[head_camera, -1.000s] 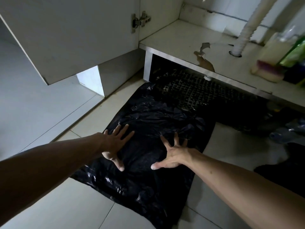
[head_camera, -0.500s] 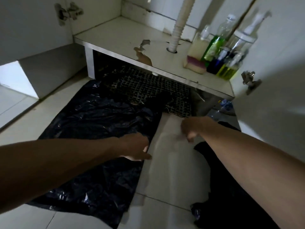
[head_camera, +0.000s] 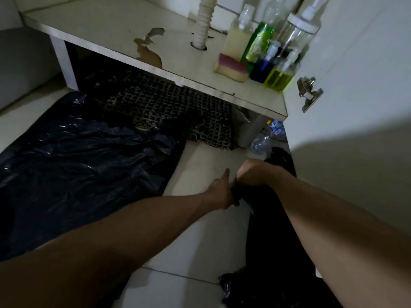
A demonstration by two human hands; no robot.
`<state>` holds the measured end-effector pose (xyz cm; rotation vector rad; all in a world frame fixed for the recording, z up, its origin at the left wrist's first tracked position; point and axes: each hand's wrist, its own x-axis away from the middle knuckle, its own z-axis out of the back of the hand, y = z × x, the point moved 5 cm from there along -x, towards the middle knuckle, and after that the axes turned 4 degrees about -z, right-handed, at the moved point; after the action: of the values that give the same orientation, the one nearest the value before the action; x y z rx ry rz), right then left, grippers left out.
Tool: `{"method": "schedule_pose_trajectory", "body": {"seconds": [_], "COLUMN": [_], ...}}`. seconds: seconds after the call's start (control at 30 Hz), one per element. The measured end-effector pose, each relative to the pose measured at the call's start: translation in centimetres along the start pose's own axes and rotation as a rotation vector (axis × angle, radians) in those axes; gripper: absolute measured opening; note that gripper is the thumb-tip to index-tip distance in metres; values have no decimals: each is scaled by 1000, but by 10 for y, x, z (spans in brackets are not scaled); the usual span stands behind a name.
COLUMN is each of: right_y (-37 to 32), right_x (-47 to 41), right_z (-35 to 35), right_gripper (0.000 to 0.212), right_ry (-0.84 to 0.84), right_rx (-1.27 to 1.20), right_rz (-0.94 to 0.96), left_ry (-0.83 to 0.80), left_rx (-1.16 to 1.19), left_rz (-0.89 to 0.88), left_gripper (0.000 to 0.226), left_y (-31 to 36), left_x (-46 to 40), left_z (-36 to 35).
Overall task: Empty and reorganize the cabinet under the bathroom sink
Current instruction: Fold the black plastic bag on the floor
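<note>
While both arms reach down to the floor, the two hands meet at the edge of a black bag that lies on the right side of the tiles. The left hand has its fingers curled round the edge of this bag, with the thumb sticking up. The right hand is bent down at the wrist and its fingers grip the same edge, just beside the left hand. The two hands almost touch.

A second black bag, a big flat sheet, is spread on the floor to the left. It is apart from the hands. Its far end reaches a dark mat with a net pattern that sticks out from under the cabinet.

The cabinet floor is a white board with a brown spot where the top has peeled. A white bumpy pipe goes down through a hole in it. In the right corner of the cabinet stand several bottles close together: a cloudy one, a green one, a tall clear pump bottle, a blue one and a yellow one. A pink and yellow sponge lies in front of them.

The right cabinet door stands open, with a metal hinge on it. Under the cabinet, near the door, lies a clear plastic bottle.
</note>
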<state>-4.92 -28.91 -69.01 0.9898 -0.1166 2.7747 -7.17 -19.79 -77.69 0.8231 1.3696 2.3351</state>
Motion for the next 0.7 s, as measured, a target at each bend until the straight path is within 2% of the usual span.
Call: {"method": "schedule_pose_trajectory", "body": {"seconds": [0.07,0.13,0.2,0.27,0.3,0.33,0.4,0.47,0.5,0.57,0.6,0.67,0.7], "right_y": [-3,-6,-11,-16,-24,-34,-49,-55,-60,-62,-66,-77,-84], "right_x": [3,4,0,-1,8,21,41,51,57,59,61,64,62], "right_z": [5,8,20,32,36,40,39,30,26,15,13,18,24], "right_gripper": [17,19,14,42,52,51,41,48,51,52,43,23,18], "right_ry": [-96,-191,-181,-156,-164,-172,-152,-78,-71,-114,-120,-38,30], "right_rx": [-367,-740,-878,-944,-948,-877,-489,-42,77,199,268,347,329], "right_rz": [47,79,116,206,230,253,239,116,54,-55,-68,-50,-38], "left_ry": [43,79,128,260,340,429,545,509,510,582,636,682,708], "left_rx": [222,333,327,347,362,380,360,280,215,299,423,545,513], "left_rz": [-60,-103,-92,-33,-6,-8,-51,-155,-201,-209,-194,-180,-167], "left_gripper": [82,55,29,7,8,16,26,17,17,25,26,29,24], "left_y": [-4,-3,0,-6,-11,-16,-17,-9,-3,4,5,-2,-1], "left_x": [-6,-5,0,2,2,3,15,31,43,63,75,91,105], "left_z": [10,24,43,65,80,96,130,158,175,206,222,246,259]}}
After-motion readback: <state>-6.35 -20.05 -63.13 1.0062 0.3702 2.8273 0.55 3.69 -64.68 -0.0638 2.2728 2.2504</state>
